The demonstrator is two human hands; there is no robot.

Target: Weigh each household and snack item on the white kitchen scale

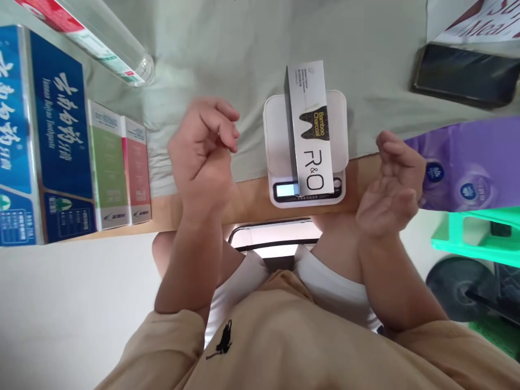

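Note:
A white and black toothpaste box [313, 130] marked Bamboo Charcoal and R&O rests lengthwise on a white kitchen scale [274, 135]. Its near end overlaps part of the scale's control strip, while the lit display [286, 190] shows at the left; I cannot read a number there. To the left of the scale, my left hand [205, 149] hovers with loosely bent fingers and nothing visible in it. My right hand [394, 184] is raised on the other side, palm turned inward, fingers half curled, also without an object. Neither hand touches the box or the scale.
At left stand blue toothpaste boxes [60, 135], a green box [109, 168] and a pink box [137, 168], below a clear bottle [109, 40]. At right lie a dark phone [467, 75], a purple pack [495, 162] and printed paper [479, 24]. A green stool [459, 238] is below.

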